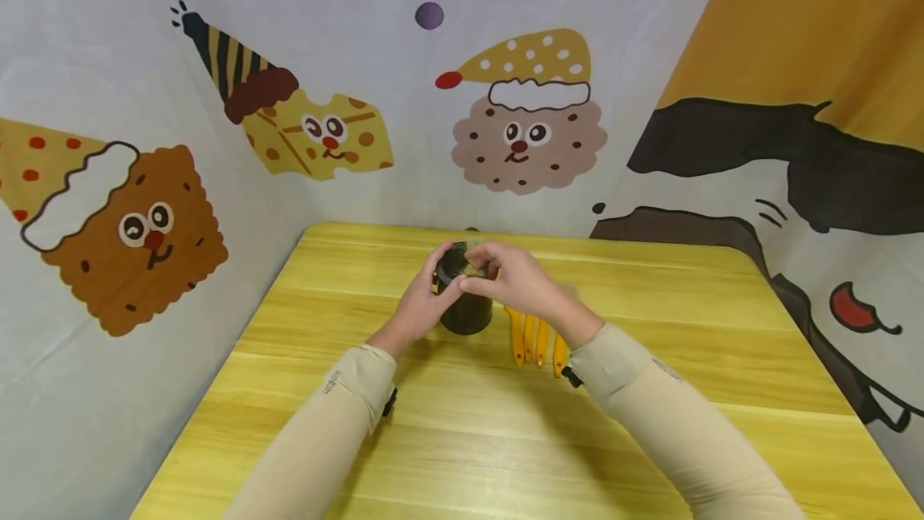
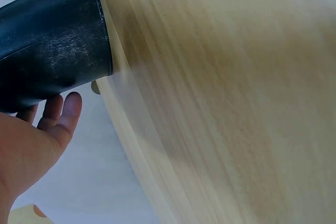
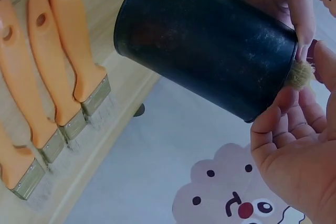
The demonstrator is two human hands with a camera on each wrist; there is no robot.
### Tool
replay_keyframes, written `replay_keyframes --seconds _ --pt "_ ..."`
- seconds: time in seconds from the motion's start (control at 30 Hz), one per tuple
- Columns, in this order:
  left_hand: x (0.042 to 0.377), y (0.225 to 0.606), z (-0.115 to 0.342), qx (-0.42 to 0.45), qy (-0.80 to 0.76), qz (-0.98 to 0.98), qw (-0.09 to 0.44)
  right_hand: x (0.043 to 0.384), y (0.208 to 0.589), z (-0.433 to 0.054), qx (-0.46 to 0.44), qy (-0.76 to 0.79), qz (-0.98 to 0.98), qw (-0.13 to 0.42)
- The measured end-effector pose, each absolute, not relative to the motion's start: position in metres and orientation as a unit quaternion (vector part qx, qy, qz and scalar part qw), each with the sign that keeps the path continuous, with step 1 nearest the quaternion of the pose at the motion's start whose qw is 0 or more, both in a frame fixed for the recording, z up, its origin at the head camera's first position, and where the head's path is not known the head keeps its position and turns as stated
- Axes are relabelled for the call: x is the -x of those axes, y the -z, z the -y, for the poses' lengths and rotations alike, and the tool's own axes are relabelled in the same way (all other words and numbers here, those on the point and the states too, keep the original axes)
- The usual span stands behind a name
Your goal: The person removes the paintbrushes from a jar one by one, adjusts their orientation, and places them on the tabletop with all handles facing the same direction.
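A dark, roughly cylindrical container [image 1: 468, 316] is between both hands over the far middle of the table. The left hand [image 1: 424, 299] grips its side near the upper rim; in the left wrist view its fingers [image 2: 67, 116] curl beneath the wall. At the mouth, the right hand [image 1: 525, 283] pinches a tan, fuzzy tuft [image 3: 300, 75] between thumb and fingers. Most of that tuft is hidden, so its kind cannot be told. Whether the container's base touches the table is unclear.
Several paint brushes with orange handles [image 3: 73, 30] and pale bristles lie side by side on the wooden table [image 1: 462, 440], right of the container and close under the right forearm. A cloth with cartoon prints [image 1: 361, 38] hangs behind the table.
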State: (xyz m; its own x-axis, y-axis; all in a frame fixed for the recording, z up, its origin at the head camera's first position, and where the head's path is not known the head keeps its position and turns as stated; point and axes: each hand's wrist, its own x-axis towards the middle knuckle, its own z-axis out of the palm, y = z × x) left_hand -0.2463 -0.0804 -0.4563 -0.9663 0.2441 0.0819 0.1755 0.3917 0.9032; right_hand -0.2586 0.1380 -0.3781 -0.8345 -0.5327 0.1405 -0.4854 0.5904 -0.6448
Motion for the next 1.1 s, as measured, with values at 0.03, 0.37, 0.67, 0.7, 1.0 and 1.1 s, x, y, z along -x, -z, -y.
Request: replay_keyframes --seconds 0.03,0.37,0.67,0.7,1.0,1.1 --pt "0.246 0.456 0.081 -0.125 -0.537 -0.834 0.033 0.259 0.378 -0.137 0.285 0.349 -0.892 0.034" --pt "0.246 0.455 0.08 -0.124 -0.535 -0.835 0.035 0.261 0.377 -0.136 0.272 0.346 -0.897 0.043" --pt "0.244 0.454 0.08 -0.12 -0.55 -0.826 0.032 0.268 0.379 -0.137 0.236 0.339 -0.91 0.031" --pt "0.244 0.455 0.08 -0.12 -0.55 -0.826 0.032 0.268 0.38 -0.136 0.233 0.334 -0.913 0.025" --pt "0.247 0.457 0.08 -0.119 -0.551 -0.826 0.031 0.27 0.382 -0.132 0.219 0.307 -0.926 -0.004" --pt "0.247 0.457 0.081 -0.12 -0.551 -0.825 0.032 0.269 0.381 -0.131 0.217 0.302 -0.928 -0.008"
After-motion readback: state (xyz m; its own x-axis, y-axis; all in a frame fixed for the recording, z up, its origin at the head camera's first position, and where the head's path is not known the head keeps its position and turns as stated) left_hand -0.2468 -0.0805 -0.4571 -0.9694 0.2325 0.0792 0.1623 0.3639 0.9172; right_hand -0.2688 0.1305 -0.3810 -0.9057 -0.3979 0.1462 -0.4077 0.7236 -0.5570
